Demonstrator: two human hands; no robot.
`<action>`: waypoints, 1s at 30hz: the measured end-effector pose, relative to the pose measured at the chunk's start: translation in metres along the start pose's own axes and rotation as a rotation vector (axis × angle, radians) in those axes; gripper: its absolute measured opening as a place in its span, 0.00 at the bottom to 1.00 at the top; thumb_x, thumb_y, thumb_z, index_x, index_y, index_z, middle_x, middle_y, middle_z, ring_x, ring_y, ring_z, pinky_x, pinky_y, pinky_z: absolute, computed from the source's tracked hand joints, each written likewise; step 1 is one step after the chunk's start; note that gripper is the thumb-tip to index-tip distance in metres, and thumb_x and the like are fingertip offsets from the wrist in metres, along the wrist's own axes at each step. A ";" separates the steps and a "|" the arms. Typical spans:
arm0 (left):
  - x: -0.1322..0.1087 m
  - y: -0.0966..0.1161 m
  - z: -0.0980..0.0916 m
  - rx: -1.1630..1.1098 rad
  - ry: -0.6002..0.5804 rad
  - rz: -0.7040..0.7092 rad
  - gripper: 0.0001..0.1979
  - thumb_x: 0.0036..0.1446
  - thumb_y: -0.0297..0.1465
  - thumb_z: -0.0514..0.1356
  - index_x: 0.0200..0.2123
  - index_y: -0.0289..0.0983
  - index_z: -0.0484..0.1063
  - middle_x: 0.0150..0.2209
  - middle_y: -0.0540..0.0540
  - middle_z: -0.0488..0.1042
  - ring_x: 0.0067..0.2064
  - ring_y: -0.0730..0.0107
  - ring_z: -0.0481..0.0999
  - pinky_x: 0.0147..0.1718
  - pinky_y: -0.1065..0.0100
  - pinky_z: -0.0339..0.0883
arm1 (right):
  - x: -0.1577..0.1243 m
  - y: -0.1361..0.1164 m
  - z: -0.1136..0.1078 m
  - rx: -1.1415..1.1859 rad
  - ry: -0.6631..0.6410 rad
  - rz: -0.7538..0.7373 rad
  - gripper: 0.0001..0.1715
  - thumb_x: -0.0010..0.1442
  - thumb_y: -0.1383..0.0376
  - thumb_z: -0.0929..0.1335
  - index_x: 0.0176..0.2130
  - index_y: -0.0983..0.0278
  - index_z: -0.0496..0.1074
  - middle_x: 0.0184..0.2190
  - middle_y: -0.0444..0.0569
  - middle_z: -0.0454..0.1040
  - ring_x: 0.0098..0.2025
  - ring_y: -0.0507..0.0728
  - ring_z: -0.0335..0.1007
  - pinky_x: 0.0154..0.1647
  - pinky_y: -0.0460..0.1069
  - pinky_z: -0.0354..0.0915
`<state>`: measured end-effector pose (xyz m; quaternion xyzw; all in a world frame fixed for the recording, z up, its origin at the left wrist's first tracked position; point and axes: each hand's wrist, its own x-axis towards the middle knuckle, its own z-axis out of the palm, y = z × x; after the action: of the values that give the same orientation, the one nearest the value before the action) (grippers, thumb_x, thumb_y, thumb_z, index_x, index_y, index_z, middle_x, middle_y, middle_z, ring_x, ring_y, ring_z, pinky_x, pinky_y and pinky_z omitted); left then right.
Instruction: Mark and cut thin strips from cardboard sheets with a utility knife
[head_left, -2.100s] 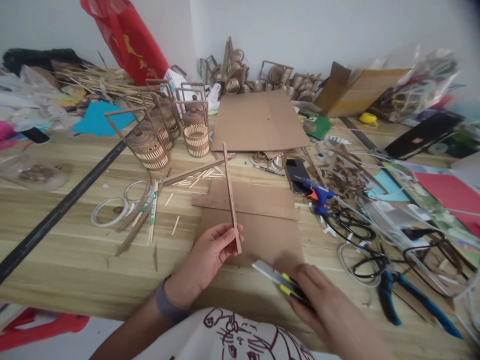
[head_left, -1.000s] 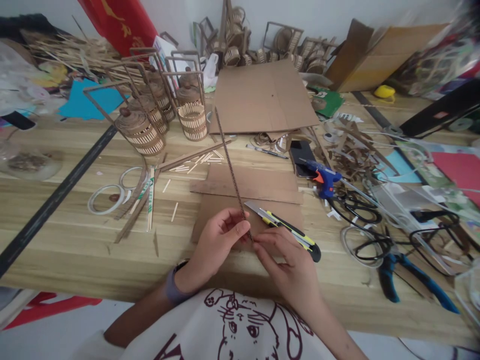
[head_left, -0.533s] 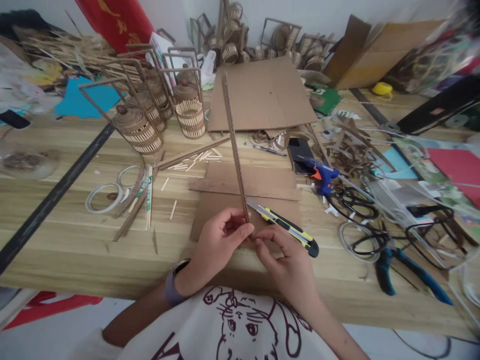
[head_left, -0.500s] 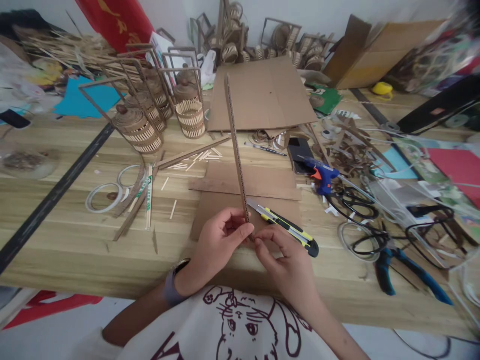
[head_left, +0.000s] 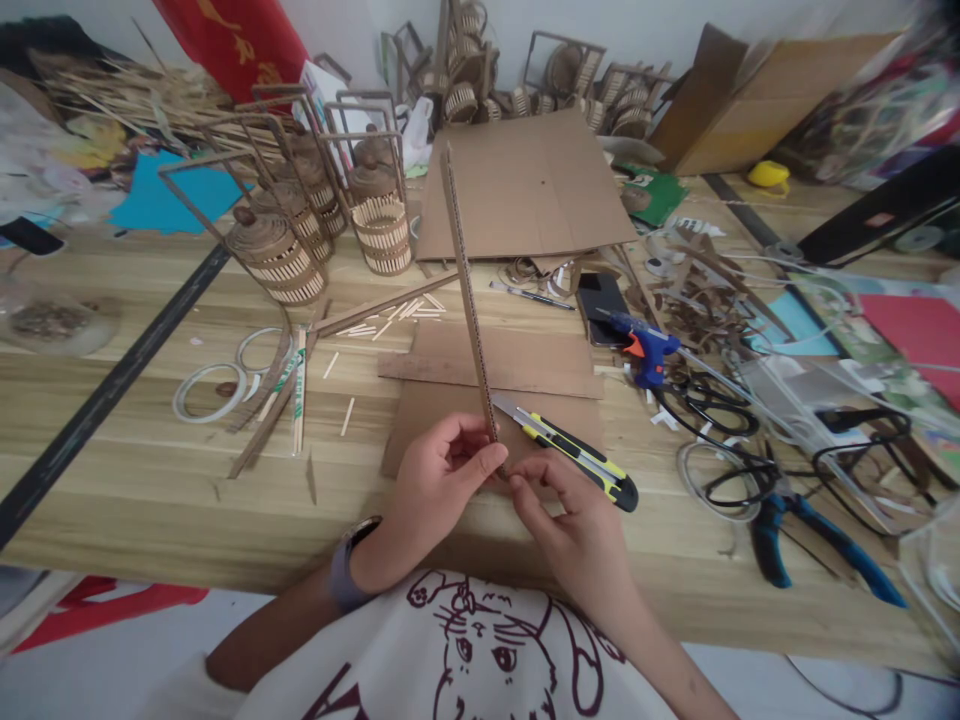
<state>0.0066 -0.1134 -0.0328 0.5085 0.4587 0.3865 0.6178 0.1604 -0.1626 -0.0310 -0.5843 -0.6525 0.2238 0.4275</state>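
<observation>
A long, narrow cardboard strip (head_left: 468, 290) points away from me, its corrugated edge showing. My left hand (head_left: 450, 475) pinches it near its close end between thumb and fingers. At the very tip of that end, my right hand (head_left: 566, 510) is closed with thumb and forefinger on the strip. Beneath both hands lie flat cardboard pieces (head_left: 540, 360). A yellow and black utility knife (head_left: 577, 450) rests on them just beyond my right hand, its blade toward the strip.
Small slatted baskets with tall handles (head_left: 274, 255) stand at the left. A blue glue gun (head_left: 649, 350), a phone (head_left: 602, 305) and blue-handled pliers (head_left: 780, 520) lie to the right. Tape rolls (head_left: 182, 410) sit left of my hands; a cardboard sheet (head_left: 517, 190) lies behind.
The far end of the cardboard strip has swung slightly left. Both hands keep their grip in nearly the same place.
</observation>
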 end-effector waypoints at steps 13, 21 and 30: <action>-0.001 0.001 0.002 -0.028 -0.011 -0.029 0.13 0.55 0.38 0.67 0.39 0.36 0.74 0.31 0.50 0.76 0.30 0.73 0.75 0.31 0.71 0.71 | -0.001 0.000 -0.001 0.000 -0.036 0.011 0.10 0.63 0.67 0.64 0.29 0.59 0.68 0.25 0.42 0.72 0.27 0.52 0.69 0.28 0.45 0.63; 0.000 0.000 0.003 -0.103 -0.042 -0.047 0.12 0.55 0.38 0.67 0.37 0.36 0.74 0.29 0.51 0.76 0.28 0.75 0.74 0.29 0.74 0.71 | -0.002 -0.002 -0.002 0.032 -0.058 0.045 0.10 0.61 0.68 0.64 0.28 0.59 0.67 0.24 0.41 0.71 0.27 0.51 0.66 0.29 0.45 0.63; -0.002 0.001 0.003 -0.110 -0.079 -0.111 0.16 0.53 0.41 0.68 0.38 0.35 0.74 0.29 0.51 0.75 0.27 0.75 0.74 0.28 0.73 0.70 | -0.001 -0.003 -0.004 0.203 -0.113 0.165 0.09 0.58 0.67 0.65 0.25 0.60 0.68 0.22 0.41 0.70 0.25 0.51 0.64 0.27 0.46 0.61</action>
<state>0.0088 -0.1161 -0.0317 0.4624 0.4396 0.3557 0.6829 0.1616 -0.1647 -0.0264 -0.5760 -0.5994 0.3557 0.4271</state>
